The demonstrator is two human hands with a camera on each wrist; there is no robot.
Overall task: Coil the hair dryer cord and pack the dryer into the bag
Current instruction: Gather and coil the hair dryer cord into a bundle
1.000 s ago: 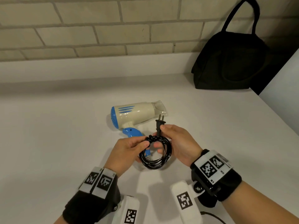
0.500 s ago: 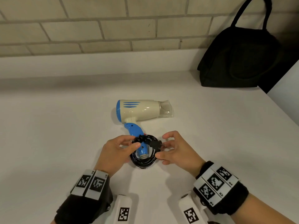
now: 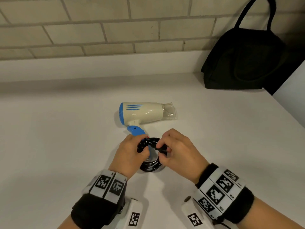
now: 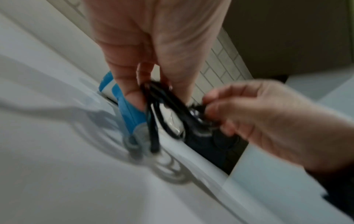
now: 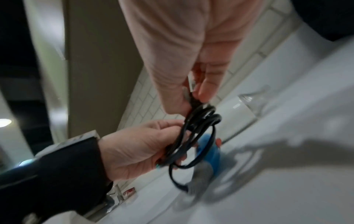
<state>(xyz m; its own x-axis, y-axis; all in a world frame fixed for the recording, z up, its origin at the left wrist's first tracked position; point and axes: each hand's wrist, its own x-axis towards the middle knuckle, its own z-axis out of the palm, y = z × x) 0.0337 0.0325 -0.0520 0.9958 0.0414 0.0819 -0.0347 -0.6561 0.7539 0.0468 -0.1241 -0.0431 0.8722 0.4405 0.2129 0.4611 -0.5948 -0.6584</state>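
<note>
With the cord (image 3: 151,164) wound into a coil beside the hair dryer (image 3: 142,112) on the counter (image 3: 57,146), my left hand (image 3: 127,154) grips the loops, my right hand (image 3: 179,152) pinches the plug end, and packing into the black bag (image 3: 244,63) remains.

Cream-blue dryer (image 3: 142,114) flat; cord (image 3: 151,166) coiled (black).

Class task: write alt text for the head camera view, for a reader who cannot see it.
Two hands, the left hand and right hand, grip a coiled black cord over a white table. Just beyond lies a cream and blue hair dryer; a black bag stands at the far right against a brick wall.
</note>
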